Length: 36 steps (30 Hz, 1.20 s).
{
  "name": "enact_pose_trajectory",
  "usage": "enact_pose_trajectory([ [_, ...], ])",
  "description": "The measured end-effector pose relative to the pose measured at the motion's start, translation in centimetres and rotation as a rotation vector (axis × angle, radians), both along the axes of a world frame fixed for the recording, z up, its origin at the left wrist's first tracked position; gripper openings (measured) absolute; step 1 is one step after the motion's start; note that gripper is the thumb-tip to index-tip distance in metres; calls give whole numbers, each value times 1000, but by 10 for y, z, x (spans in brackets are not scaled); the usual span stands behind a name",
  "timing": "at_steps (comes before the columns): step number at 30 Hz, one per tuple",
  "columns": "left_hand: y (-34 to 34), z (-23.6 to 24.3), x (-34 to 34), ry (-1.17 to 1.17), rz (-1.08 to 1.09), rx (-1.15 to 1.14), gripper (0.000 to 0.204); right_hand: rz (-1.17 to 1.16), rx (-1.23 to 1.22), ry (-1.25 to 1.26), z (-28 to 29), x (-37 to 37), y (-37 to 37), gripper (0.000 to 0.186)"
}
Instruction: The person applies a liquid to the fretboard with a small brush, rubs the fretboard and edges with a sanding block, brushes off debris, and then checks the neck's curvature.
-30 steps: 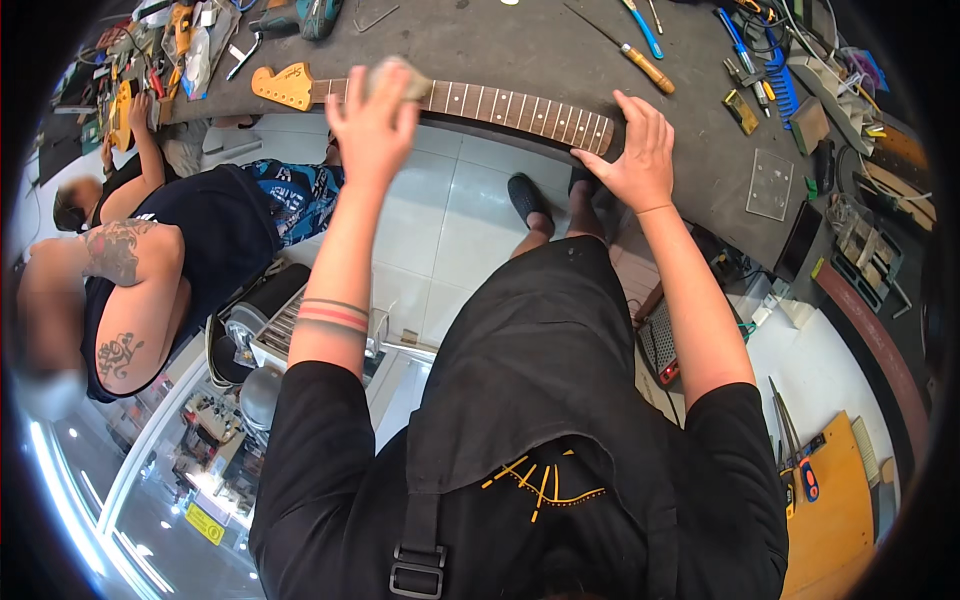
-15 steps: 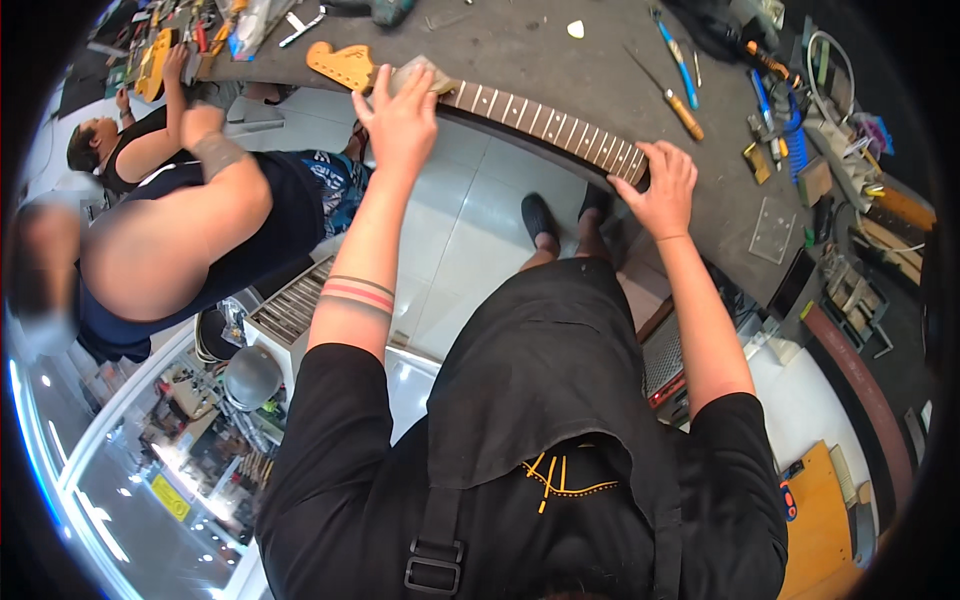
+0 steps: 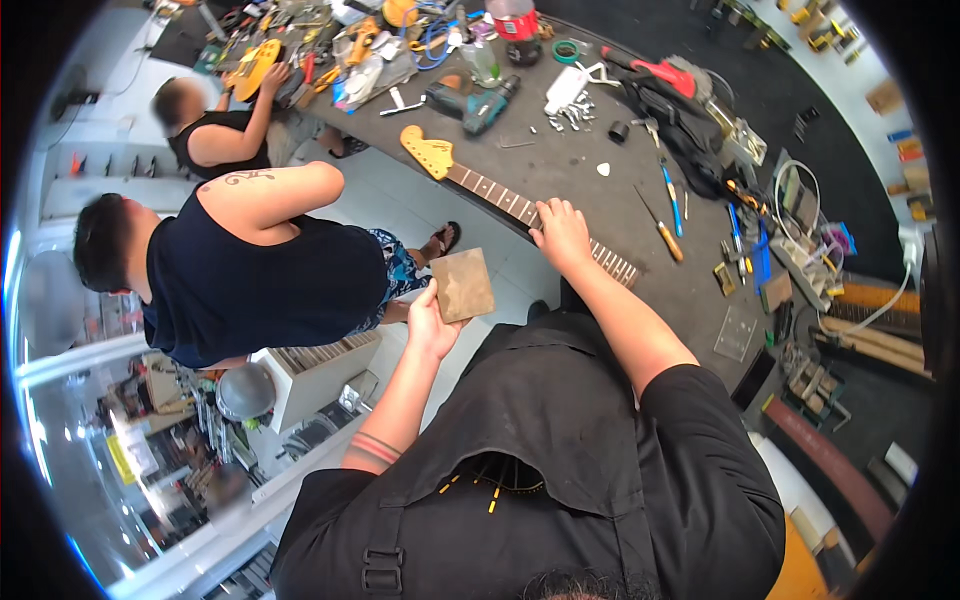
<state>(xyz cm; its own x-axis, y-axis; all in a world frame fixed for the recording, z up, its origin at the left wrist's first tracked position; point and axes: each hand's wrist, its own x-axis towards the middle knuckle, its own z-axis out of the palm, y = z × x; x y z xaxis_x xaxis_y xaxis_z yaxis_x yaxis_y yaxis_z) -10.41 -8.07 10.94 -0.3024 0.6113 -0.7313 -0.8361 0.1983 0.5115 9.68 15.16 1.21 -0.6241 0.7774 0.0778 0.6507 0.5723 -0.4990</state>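
A flat square brown block (image 3: 463, 284), with a worn patch on its face, is in my left hand (image 3: 428, 322), thumb and fingers closed on its edge. It is held in the air over the floor, apart from the bench. Along the bench's front edge lies a guitar neck (image 3: 492, 191) with a dark fretboard and a yellow headstock (image 3: 428, 154). My right hand (image 3: 563, 235) grips the neck past its middle, toward the plain end, and covers some frets. The underside of the neck is hidden.
Behind the neck on the dark bench (image 3: 560, 165) are a cordless drill (image 3: 487, 106), a white bottle (image 3: 568, 88), a thin file with a wooden handle (image 3: 668, 240) and a blue tool (image 3: 672, 198). A person in a dark sleeveless top (image 3: 260, 270) stands at the left; another person (image 3: 225, 135) handles a yellow guitar part (image 3: 255, 70).
My left hand has come off the neck, carrying the block back toward me. My right hand has shifted from the neck's end toward its middle. The view has turned, showing more of the bench.
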Motion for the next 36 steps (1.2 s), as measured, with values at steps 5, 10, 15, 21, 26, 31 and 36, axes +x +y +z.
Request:
enact_pose_trajectory([
  [5,-10,50,-5,-36,175,197,70,75,-24,-2,1,-16,0,64],
  [10,16,68,-4,-37,178,305,66,135,-51,33,6,51,-4,65],
  [15,46,69,4,47,181,272,62,134,-51,22,12,130,-11,64],
  [21,79,75,13,231,36,143,46,8,-151,-31,22,166,-11,45],
  [26,98,63,46,312,-186,175,44,-90,-1125,576,79,96,-5,45],
  [31,96,60,73,189,-280,228,46,-10,-1122,573,88,52,-14,37],
  [36,68,43,77,0,-346,284,55,156,-964,321,77,43,-24,31],
])
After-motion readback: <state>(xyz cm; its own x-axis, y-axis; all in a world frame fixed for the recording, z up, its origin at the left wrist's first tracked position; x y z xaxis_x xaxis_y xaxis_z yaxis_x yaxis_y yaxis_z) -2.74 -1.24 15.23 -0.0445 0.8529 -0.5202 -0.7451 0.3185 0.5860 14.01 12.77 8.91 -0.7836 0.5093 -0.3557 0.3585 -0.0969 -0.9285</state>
